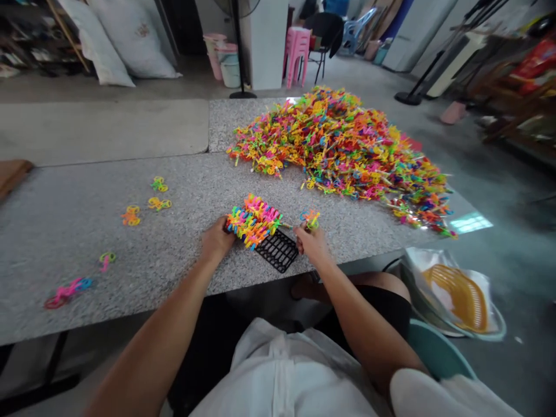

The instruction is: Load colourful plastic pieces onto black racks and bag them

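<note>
My left hand (217, 238) closes on the left end of a black plastic grid rack (280, 252), which rests on the grey speckled table. Rows of brightly coloured plastic pieces (254, 220) stand packed over the rack's left part, while bare slots show on the right. My right hand (313, 243) is closed on a thin stick with a colourful plastic top (311, 218). Its tip points left, close to the packed pieces; whether it touches them I cannot tell.
A large heap of similar coloured pieces (339, 145) covers the table's far right. Several loose pieces (131, 215) lie on the left. A brown board (12, 174) sits at the left edge. Below right are a yellow basket (460, 295) and a green tub (441, 347).
</note>
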`<action>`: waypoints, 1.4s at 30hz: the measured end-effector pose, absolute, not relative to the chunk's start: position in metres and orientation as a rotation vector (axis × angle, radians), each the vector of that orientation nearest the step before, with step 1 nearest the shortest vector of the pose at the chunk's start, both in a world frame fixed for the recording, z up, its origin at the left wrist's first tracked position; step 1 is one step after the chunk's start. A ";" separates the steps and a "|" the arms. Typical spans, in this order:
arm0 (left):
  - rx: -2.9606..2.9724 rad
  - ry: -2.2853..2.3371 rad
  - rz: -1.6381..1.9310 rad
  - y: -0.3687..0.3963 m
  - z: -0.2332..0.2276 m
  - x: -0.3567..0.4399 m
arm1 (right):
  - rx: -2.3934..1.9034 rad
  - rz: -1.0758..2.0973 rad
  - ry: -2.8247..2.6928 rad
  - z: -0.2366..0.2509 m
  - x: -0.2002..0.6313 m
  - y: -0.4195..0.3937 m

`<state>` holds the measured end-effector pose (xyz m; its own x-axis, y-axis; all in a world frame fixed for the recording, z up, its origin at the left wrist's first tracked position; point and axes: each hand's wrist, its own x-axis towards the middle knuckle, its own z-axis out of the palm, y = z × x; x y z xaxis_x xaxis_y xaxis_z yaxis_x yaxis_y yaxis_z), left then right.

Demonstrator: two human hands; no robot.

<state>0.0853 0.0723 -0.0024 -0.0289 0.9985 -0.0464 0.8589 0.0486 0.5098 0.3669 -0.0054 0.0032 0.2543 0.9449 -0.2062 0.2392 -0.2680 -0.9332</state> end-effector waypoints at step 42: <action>1.897 1.902 0.483 0.075 -0.006 0.079 | -2.480 0.328 -1.575 0.044 0.425 0.116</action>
<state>0.0789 0.0755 -0.0064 0.0095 0.9990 -0.0437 0.8569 0.0144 0.5153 0.4248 0.1162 0.0443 0.4126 0.9068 -0.0864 0.8659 -0.4199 -0.2718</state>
